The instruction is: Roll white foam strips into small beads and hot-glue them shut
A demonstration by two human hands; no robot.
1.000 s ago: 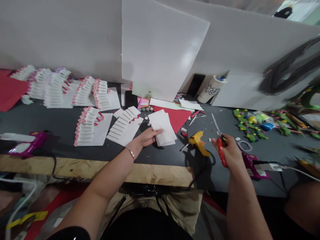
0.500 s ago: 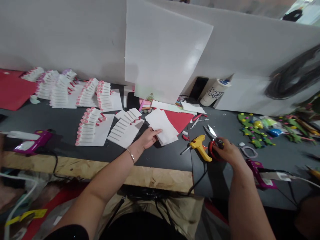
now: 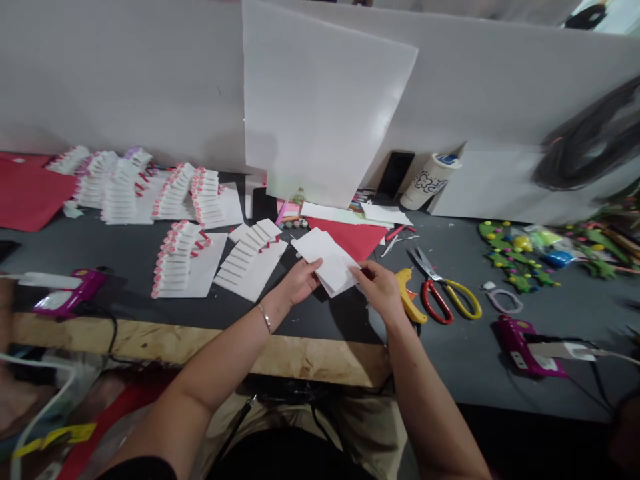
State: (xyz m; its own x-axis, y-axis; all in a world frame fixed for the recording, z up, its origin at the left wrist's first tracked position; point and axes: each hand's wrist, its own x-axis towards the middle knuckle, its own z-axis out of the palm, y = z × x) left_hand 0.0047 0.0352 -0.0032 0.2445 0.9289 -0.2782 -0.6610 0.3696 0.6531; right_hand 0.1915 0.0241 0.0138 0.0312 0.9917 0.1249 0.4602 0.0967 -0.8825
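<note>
The white sheets (image 3: 331,265) are over the dark table (image 3: 320,323), pinched at left by your left hand (image 3: 301,282) and at right by your right hand (image 3: 381,288). Farther right lie a yellow glue gun (image 3: 412,308), then scissors (image 3: 437,279); far side, red paper (image 3: 353,237).

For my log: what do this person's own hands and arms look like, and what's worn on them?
Both are ungloved. The left hand has a thin silvery bangle at its wrist and a black sleeve higher up. The right hand shows no wristwear.
</note>
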